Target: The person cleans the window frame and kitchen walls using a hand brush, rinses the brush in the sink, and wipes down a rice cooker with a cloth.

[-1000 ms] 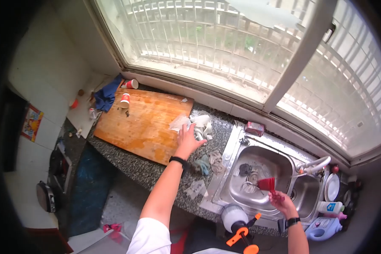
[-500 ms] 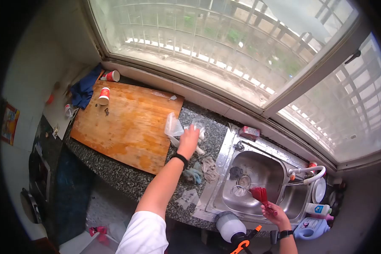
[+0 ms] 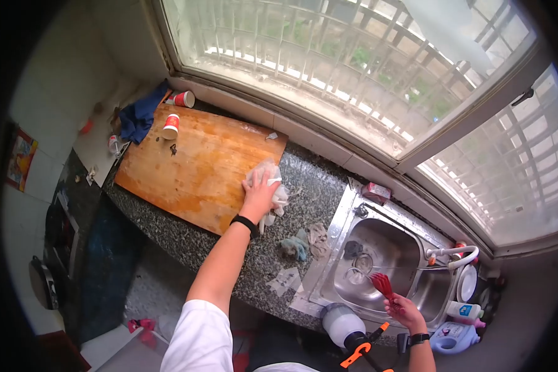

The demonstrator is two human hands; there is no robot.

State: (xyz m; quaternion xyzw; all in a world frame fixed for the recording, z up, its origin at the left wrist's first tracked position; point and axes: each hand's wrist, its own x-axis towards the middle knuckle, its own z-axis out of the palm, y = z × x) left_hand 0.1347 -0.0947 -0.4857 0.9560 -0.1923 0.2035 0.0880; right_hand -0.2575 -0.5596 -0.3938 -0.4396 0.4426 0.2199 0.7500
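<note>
The left hand (image 3: pixel 259 193) was laid over a white wad (image 3: pixel 281 197) at the right edge of the board (image 3: pixel 195 170). Its fingers were spread wide, but the palm was hidden from above, and whether any of the wad was pinched could not be told. Part of the wad was covered by the hand; plastic or tissue could not be told apart. By the right hand (image 3: pixel 407 310) a red brush (image 3: pixel 382 284) was held over the near side of the sink (image 3: pixel 390 239), its handle mostly covered by the closed fingers.

Two crumpled rags (image 3: pixel 296 245) were left on the counter (image 3: pixel 319 162) between board and sink, their folds hard to make out. On the board a cup (image 3: pixel 171 126) was seen, and a second cup (image 3: pixel 185 99) was laid on its side near the blue cloth (image 3: pixel 139 119). Small dark scraps (image 3: pixel 173 149) beside the first cup could not be identified. The plate (image 3: pixel 467 283) was partly hidden among the clutter right of the sink, where the darker objects were lost in shadow. The sprayer (image 3: pixel 344 325) was cut off by the bottom of the view, as was the left sleeve (image 3: pixel 198 335)
</note>
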